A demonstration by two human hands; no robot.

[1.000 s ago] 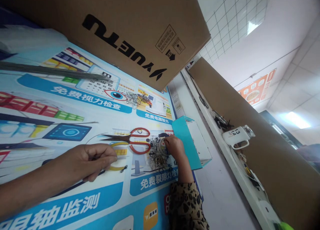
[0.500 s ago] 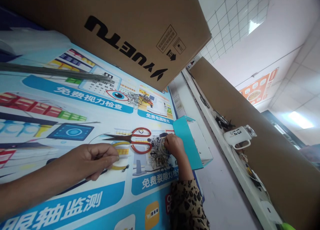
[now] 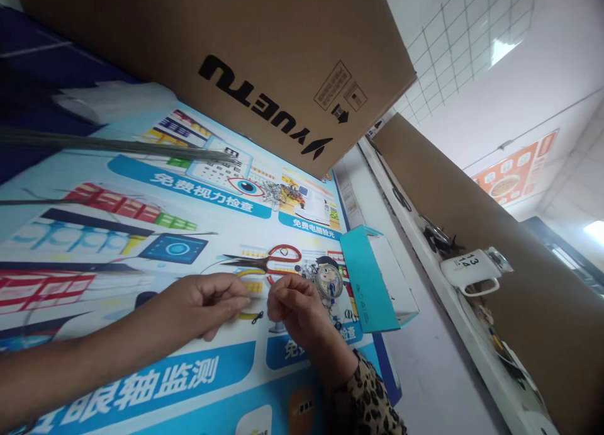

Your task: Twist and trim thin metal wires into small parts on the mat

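My left hand is closed in a pinch above the printed sheet; whatever its fingertips hold is too small to make out. Facing it, a short gap away, my right hand is also pinched closed, its contents hidden. Red-handled scissors lie just beyond both hands, blades toward the left. A yellow-handled tool is partly covered by my left hand. Right of my right hand sits a small round clear container, with small dark loops and bits scattered near it.
A large cardboard box stands at the back. A bundle of thin wires lies at left, near a pile of small metal pieces. An open teal box is at right. Beyond it, a white mug rests on a ledge.
My right hand has moved left from the pile of small pieces toward my left hand, uncovering the round container. My left hand stays pinched. The view has shifted slightly.
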